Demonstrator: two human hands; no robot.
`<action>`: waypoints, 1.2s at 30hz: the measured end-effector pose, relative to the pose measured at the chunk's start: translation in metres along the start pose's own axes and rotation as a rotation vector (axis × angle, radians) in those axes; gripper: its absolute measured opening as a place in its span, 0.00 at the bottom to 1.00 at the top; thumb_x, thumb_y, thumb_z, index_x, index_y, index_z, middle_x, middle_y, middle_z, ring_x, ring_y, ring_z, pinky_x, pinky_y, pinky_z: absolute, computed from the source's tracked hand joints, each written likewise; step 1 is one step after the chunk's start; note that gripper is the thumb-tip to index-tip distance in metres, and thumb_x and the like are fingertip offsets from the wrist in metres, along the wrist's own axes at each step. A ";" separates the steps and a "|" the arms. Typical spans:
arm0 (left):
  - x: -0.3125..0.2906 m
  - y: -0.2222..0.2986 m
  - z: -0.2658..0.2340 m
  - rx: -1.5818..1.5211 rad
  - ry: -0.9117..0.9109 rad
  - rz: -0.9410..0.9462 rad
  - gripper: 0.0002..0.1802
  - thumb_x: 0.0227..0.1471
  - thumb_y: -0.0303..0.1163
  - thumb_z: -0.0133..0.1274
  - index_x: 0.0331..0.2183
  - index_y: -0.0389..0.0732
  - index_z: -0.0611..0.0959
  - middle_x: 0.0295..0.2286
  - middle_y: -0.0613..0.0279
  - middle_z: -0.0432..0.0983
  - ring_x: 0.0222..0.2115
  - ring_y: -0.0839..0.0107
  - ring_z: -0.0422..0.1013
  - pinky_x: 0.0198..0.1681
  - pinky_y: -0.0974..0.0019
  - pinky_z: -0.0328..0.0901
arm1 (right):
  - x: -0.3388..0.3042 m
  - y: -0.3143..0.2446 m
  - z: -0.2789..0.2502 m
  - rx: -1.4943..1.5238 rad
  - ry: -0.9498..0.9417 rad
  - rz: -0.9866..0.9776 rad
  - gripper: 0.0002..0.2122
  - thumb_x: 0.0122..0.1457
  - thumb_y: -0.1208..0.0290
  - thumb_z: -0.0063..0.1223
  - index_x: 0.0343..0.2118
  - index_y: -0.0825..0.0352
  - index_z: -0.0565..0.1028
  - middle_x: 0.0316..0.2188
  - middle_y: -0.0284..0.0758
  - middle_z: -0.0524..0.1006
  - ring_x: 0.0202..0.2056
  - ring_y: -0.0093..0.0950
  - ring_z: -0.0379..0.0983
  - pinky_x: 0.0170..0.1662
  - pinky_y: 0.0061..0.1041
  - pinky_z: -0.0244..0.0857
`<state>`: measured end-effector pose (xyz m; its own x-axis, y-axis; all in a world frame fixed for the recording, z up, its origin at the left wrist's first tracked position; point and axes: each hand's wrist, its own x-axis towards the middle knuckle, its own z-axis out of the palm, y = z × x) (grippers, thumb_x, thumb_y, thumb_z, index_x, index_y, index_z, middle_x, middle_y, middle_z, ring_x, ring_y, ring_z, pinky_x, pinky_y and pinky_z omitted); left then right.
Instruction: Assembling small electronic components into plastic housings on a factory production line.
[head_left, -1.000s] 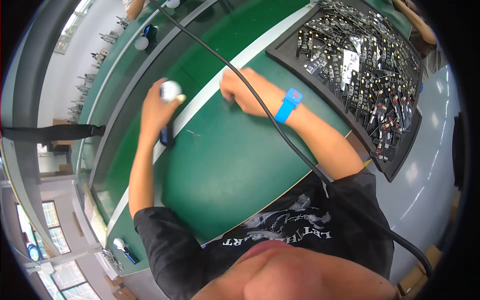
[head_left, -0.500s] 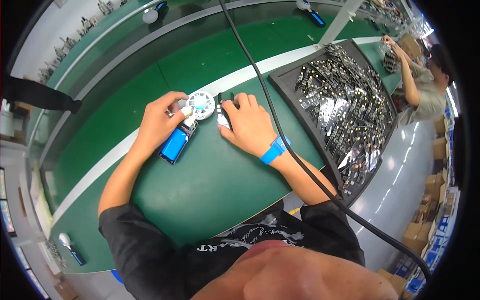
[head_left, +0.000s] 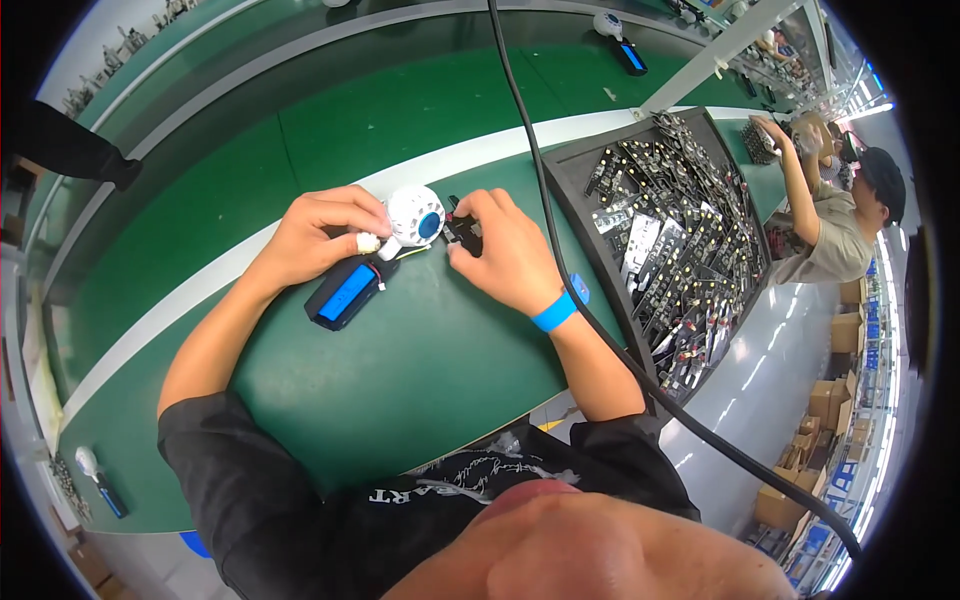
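A handheld fan lies in front of me, with a round white slotted head (head_left: pixel 408 212) that has a blue centre. Its dark handle (head_left: pixel 322 306) bears a blue cell (head_left: pixel 350 292), and a thin wire with a small white connector comes out beside it. My left hand (head_left: pixel 318 238) pinches the fan by the neck and the edge of the head; a white cover is on a fingertip. Close to the head's right side, my right hand (head_left: pixel 508 250) holds a small dark circuit board (head_left: pixel 464 232) between thumb and fingers, partly hidden by them.
A black tray (head_left: pixel 605 280) heaped with circuit boards stands at the right. A black cable (head_left: pixel 538 160) hangs across the view over my right wrist. Other fans lie at the far belt (head_left: pixel 628 55) and left end (head_left: pixel 105 490). A co-worker (head_left: pixel 840 235) works at far right.
The fan has been turned over, so its head shows another face and the handle lies differently. The dark board in my right hand has tilted closer to the head. The view has shifted slightly.
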<state>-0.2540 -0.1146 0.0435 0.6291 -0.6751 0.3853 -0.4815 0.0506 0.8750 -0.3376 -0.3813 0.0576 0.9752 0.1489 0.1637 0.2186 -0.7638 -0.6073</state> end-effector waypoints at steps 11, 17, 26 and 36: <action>-0.006 -0.004 0.000 -0.175 0.096 -0.184 0.07 0.51 0.19 0.59 0.34 0.34 0.88 0.33 0.57 0.83 0.36 0.69 0.78 0.44 0.67 0.72 | 0.003 0.002 -0.031 0.711 -0.574 0.130 0.15 0.58 0.78 0.49 0.49 0.69 0.70 0.44 0.38 0.73 0.31 0.21 0.73 0.33 0.22 0.68; -0.007 -0.004 -0.007 0.109 0.188 -0.146 0.05 0.50 0.21 0.61 0.32 0.36 0.88 0.31 0.60 0.84 0.34 0.72 0.78 0.39 0.69 0.71 | -0.002 -0.016 0.008 0.954 -0.398 0.090 0.18 0.62 0.79 0.43 0.56 0.70 0.67 0.46 0.37 0.73 0.32 0.22 0.73 0.33 0.22 0.69; -0.005 0.011 0.004 0.422 0.184 0.121 0.05 0.45 0.23 0.65 0.30 0.37 0.88 0.26 0.62 0.83 0.29 0.68 0.77 0.32 0.67 0.70 | 0.001 -0.029 0.038 0.879 -0.166 -0.025 0.22 0.65 0.79 0.41 0.63 0.72 0.63 0.53 0.39 0.69 0.36 0.24 0.74 0.38 0.25 0.70; -0.005 0.017 0.015 0.651 0.209 0.194 0.05 0.44 0.31 0.65 0.26 0.43 0.86 0.25 0.67 0.81 0.27 0.65 0.76 0.28 0.64 0.70 | -0.003 -0.026 0.044 0.685 -0.022 -0.160 0.25 0.63 0.81 0.47 0.64 0.71 0.63 0.51 0.37 0.70 0.37 0.24 0.74 0.41 0.24 0.71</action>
<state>-0.2748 -0.1216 0.0521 0.5679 -0.5396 0.6216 -0.8223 -0.3383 0.4575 -0.3449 -0.3339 0.0390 0.9281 0.2447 0.2805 0.3250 -0.1652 -0.9312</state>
